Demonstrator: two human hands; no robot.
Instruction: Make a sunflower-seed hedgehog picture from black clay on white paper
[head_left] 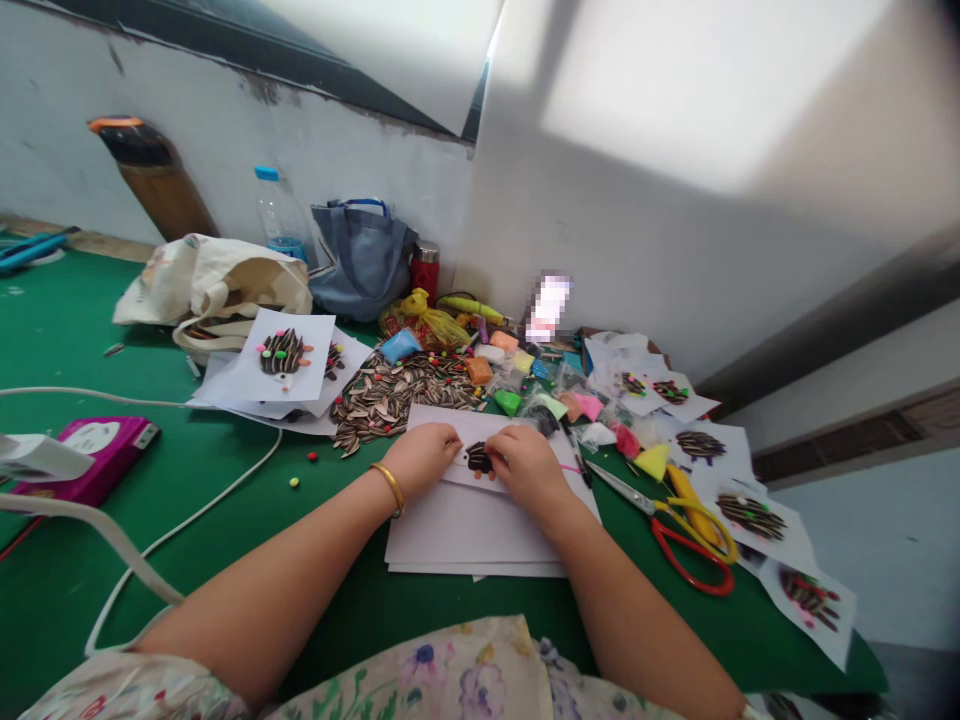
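Note:
A small hedgehog figure of dark striped sunflower seeds (pixel 478 458), with orange-brown feet and a black-dotted eye, lies on a white sheet of paper (pixel 442 412) in front of me. My right hand (pixel 529 468) is closed in a pinch at the figure's right side, its fingertips touching the seeds; what they hold is hidden. To the left of the figure, my left hand (pixel 426 458) has thumb and finger pressed together just over the paper, and whatever is between them is too small to tell. More white sheets (pixel 480 535) lie beneath.
A seed pile (pixel 405 390) spreads behind the paper, beside bagged coloured clay (pixel 585 405). Scissors (pixel 660 515) with red and yellow handles lie right. Finished seed pictures (pixel 750 515) line the right edge; others (pixel 289 350) are stacked left. A white cable (pixel 202 515) crosses the green table.

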